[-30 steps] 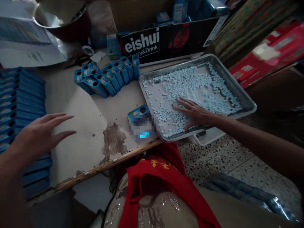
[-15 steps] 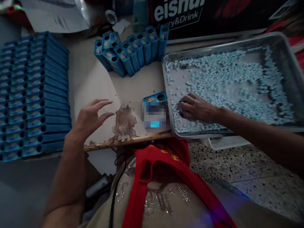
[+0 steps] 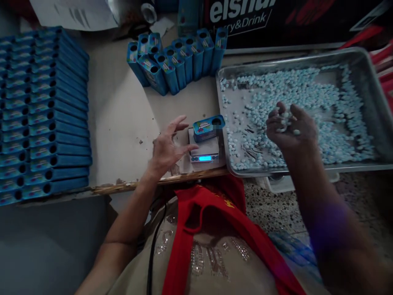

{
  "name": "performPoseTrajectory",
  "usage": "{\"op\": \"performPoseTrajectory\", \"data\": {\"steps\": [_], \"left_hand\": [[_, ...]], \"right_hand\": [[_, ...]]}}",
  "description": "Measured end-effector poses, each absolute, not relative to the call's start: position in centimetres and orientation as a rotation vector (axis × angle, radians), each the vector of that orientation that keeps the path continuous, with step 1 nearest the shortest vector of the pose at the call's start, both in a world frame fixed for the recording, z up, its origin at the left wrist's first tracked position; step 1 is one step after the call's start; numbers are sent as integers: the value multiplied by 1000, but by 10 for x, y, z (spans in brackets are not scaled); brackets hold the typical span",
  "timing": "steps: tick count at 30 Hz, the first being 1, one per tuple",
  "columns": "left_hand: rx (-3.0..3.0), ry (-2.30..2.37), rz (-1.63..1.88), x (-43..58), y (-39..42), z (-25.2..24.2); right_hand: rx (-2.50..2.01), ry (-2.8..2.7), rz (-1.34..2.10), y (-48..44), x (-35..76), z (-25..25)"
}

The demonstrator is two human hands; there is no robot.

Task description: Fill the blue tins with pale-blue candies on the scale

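My left hand (image 3: 168,148) has its thumb and fingers spread, just left of a blue box (image 3: 205,126) with a round hole in its top. That box stands on a small digital scale (image 3: 211,148) with a lit blue display; the digits are unreadable. Over the metal tray (image 3: 344,169), my right hand (image 3: 299,135) is turned palm up with curled fingers, holding several small pale-blue candies (image 3: 286,119). Many more loose candies (image 3: 334,102) cover the tray's bottom.
Stacked blue boxes (image 3: 46,123) fill the left side of the table (image 3: 119,110). A cluster of similar boxes (image 3: 181,61) stands at the back. Behind the tray is a black carton (image 3: 245,24). The table's worn wooden edge (image 3: 123,187) runs in front of me.
My left hand has moved right to beside the box on the scale. My right hand has lifted from the candies, moved right and turned palm up with several in it.
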State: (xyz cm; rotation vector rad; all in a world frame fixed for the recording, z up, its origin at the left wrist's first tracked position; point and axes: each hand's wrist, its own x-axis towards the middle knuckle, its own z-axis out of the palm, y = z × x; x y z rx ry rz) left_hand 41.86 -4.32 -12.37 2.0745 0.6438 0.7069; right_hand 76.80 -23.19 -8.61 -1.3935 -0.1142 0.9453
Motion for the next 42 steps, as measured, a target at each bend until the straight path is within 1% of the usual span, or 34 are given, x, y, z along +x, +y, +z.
{"op": "performPoseTrajectory", "data": {"steps": [3, 5, 8, 11, 15, 18, 22, 26, 33, 37, 42], "left_hand": [[1997, 653, 707, 449, -54, -134], [2006, 654, 742, 470, -57, -128], [2106, 571, 865, 496, -58, -101], [2162, 435, 919, 520, -57, -73], [2149, 354, 894, 552, -64, -64], [2119, 341, 856, 571, -72, -74], [2082, 358, 818, 584, -82, -87], [2074, 368, 783, 590, -84, -93], [1910, 387, 808, 592, -82, -108], [1710, 454, 828, 564, -71, -109], [1618, 608, 905, 495, -53, -109]], "right_hand": [[-1129, 79, 957, -227, 751, -92], [-1059, 6, 975, -220, 743, -95], [-1183, -396, 882, -210, 745, -86], [-1363, -708, 683, -204, 755, -58], [-1375, -660, 537, -196, 753, -23], [-1487, -615, 504, -192, 746, -16], [-1616, -647, 433, -192, 742, -28], [-1629, -677, 385, -193, 747, -44], [-1356, -572, 455, -215, 796, -77], [-1293, -433, 560, -230, 814, -107], [-1304, -185, 763, -241, 777, -132]]}}
